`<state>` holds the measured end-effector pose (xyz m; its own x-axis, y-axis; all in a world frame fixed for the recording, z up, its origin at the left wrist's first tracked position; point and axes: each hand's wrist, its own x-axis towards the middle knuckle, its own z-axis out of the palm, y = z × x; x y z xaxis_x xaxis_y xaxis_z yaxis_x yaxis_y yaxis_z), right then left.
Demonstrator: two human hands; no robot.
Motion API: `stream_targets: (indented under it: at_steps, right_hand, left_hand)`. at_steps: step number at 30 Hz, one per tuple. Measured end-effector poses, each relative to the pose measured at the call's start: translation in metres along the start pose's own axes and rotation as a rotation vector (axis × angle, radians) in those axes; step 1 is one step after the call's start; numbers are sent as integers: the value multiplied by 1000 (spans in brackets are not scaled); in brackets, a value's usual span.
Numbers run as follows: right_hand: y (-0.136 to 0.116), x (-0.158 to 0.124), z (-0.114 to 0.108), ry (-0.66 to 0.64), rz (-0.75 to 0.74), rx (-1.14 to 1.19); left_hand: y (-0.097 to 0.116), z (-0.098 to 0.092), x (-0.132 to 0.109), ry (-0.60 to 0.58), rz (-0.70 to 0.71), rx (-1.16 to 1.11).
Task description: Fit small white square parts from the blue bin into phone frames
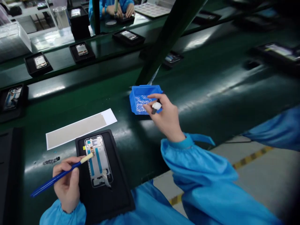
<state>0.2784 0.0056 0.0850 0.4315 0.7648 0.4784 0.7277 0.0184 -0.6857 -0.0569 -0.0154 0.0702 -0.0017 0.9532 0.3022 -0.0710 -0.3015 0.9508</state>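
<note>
My left hand (67, 182) is closed round a blue stick with a pale tip (58, 176); the tip rests on the upper left of a phone frame (98, 161) lying in a black tray (105, 193) near the front edge. My right hand (165, 118) reaches into a small blue bin (134, 93) of tiny white parts, its fingers pinched on a small white and black piece (156, 107). Both arms wear blue sleeves.
A white and tan strip of paper (79, 128) lies left of the bin on the dark green bench (211, 87). Several black trays with phone frames (38, 62) sit along the far lane. Another person's hands (122, 11) work at the back. A dark post (168, 34) slants overhead.
</note>
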Motion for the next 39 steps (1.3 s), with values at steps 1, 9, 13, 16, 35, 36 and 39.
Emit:
stream_targets:
  at_steps: [1, 9, 13, 16, 35, 36, 39]
  right_hand:
    - [12, 10, -5, -56, -8, -127]
    - [-15, -7, 10, -60, -103, -74]
    - [-47, -42, 49, -395, -224, 173]
    - [-55, -57, 76, -526, -284, 173]
    - [-26, -11, 14, -20, -41, 50]
    - [-15, 0, 2, 9, 2, -65]
    - [19, 22, -19, -88, 93, -416]
  left_hand:
    - [-1, 0, 1, -3, 2, 0]
    - [-1, -5, 5, 53, -46, 181]
    - [3, 0, 16, 48, -75, 320]
    - [4, 4, 24, 4, -41, 420]
    - [-2, 1, 39, -129, -26, 524]
    - [-3, 0, 40, -123, -31, 517]
    - [-4, -1, 42, -131, -37, 497]
